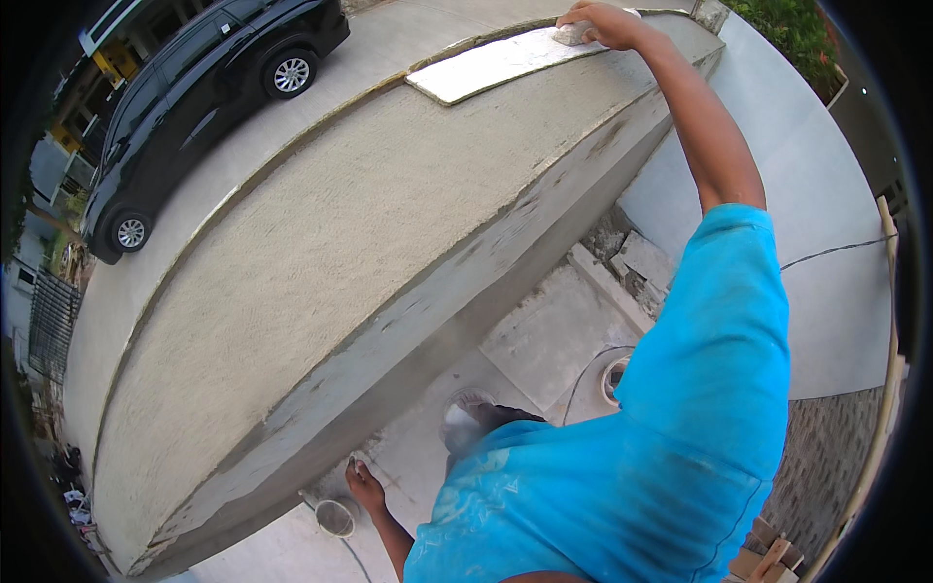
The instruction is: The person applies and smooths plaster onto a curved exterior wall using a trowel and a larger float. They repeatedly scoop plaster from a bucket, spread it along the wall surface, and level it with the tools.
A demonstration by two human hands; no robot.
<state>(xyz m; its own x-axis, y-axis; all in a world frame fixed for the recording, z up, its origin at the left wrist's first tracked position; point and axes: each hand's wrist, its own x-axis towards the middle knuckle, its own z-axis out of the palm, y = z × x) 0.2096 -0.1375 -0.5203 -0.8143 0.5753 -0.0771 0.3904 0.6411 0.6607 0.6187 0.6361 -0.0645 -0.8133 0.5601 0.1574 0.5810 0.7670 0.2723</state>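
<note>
Gripping hand: right hand (604,25), arm stretched out to the upper right, fingers closed over the pale handle (573,35).
Float board: long white board (505,66), flat on the far part of the wall top, long side close to the outer rim, near end angled; handle at its hand end.
Left hand: low, near the bucket (336,518), left hand (365,486) with fingers curled; small dark thing at the fingertips, cannot tell if pinched or just behind.
Mortar top: broad grey mortar layer (292,253), grainy and finely rippled over most of its length, edges bowed in this lens.
Outer rim: thin raised rim (233,194) along the street side, ragged in places.
Wall face: grey face (428,282) below the inner edge, smoother, with darker blotches under the lip.
Floor: pale concrete floor (525,340) with slab joints, dusty; rubble (637,257) piled at the foot of the wall, far end.
Second bucket: white-rimmed bucket (613,381), partly hidden by the blue shirt (622,466).
Right side: large pale panel (777,214), dark cable (841,249) across it, wooden pole (889,321) along its outer edge, greenery (785,39) above.
Street side: black car (204,97) parked on grey paving beyond the rim, metal gate (53,325) at far left.
Light: outdoor daylight.
</note>
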